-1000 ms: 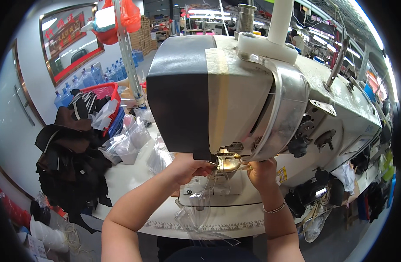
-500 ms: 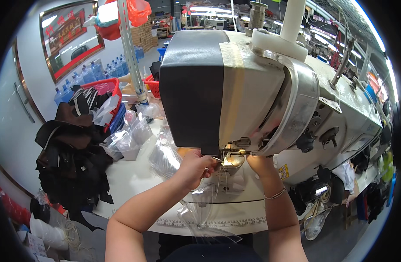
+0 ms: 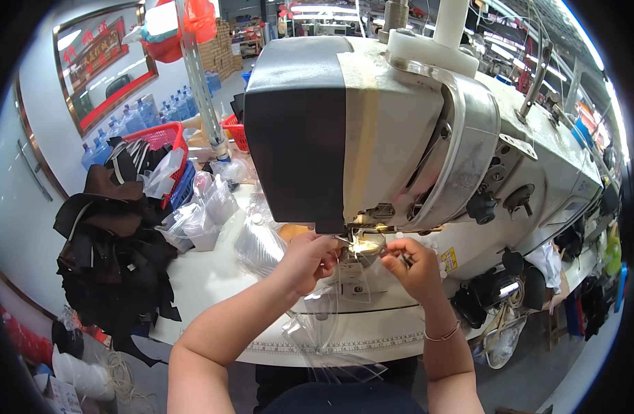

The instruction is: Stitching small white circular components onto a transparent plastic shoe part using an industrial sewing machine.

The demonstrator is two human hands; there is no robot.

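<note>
A large sewing machine [image 3: 393,138] with a dark front cover fills the middle, its needle area [image 3: 365,243] lit by a small lamp. To the left of the needle, my left hand [image 3: 306,262] is closed in a pinch, fingertips by the presser foot; what they grip is too small to make out. On the other side my right hand [image 3: 415,268] is also pinched, beside the lit spot. A small dark thing shows among its fingers, but its kind is unclear. Thin pale thread hangs below the needle. Clear plastic strips [image 3: 317,330] lie over the table's front edge.
Left on the white table [image 3: 206,293] are a pile of black cut pieces [image 3: 113,255], clear plastic bags [image 3: 210,207] and a red basket [image 3: 169,136]. A measuring scale runs along the front edge. Black items and coiled cord [image 3: 507,317] are at the right.
My right hand has come out from behind the machine head, nearer and lower, and its fingers now show. My left hand stays by the needle. The view has shifted slightly.
</note>
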